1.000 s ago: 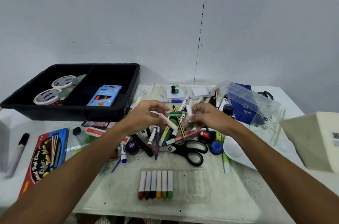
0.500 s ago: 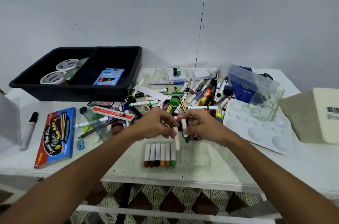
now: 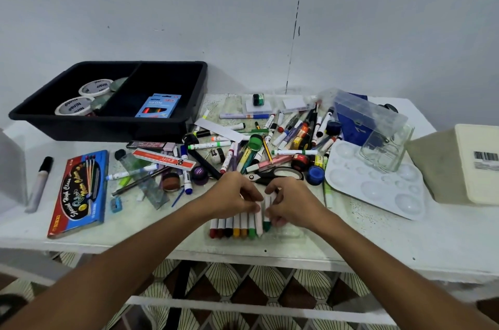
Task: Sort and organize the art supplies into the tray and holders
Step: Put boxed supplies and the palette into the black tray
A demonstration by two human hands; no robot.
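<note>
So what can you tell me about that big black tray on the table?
The black tray looks like plastic, rectangular with raised walls and a divider making two compartments. It sits flat at the table's back left, near the wall. The left compartment holds tape rolls; the right holds a blue neon pencil box. No hand touches it.

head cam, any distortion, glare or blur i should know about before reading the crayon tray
Head view: wide-angle bending curves the table edge and stretches both forearms; light is soft and even, with faint shadows; the clear crayon tray barely shows against the tabletop; left hand and right hand cover the crayon tops; the small print on the markers is unreadable.
</note>
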